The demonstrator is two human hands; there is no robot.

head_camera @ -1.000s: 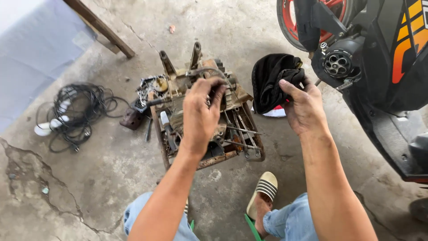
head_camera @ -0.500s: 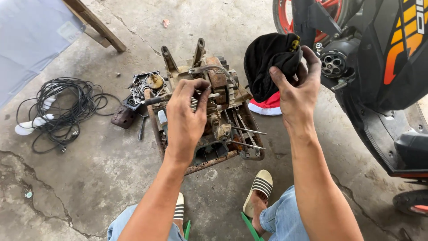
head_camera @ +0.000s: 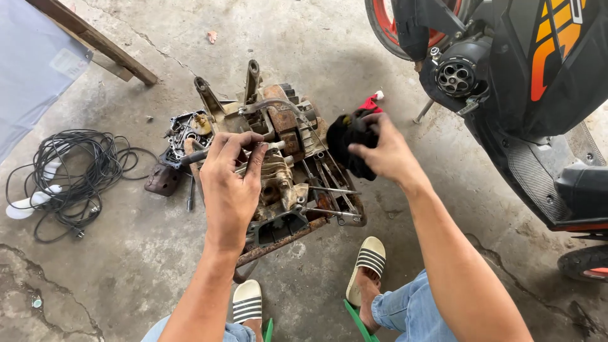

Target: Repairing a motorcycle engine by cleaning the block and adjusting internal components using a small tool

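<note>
Our left hand (head_camera: 231, 183) is curled tight around a slim metal tool (head_camera: 218, 151), fingers wrapped over its shaft, held just above the rusty engine block (head_camera: 288, 183) that sits on the concrete floor (head_camera: 126, 253) in the middle of the scene. Our right hand (head_camera: 386, 152) is closed on a bunched black rag (head_camera: 348, 142), with a bit of red cloth showing at its far edge, over the right side of the block. A coil of black cable (head_camera: 76, 177) lies to the left, a motorbike (head_camera: 519, 95) stands far right.
</note>
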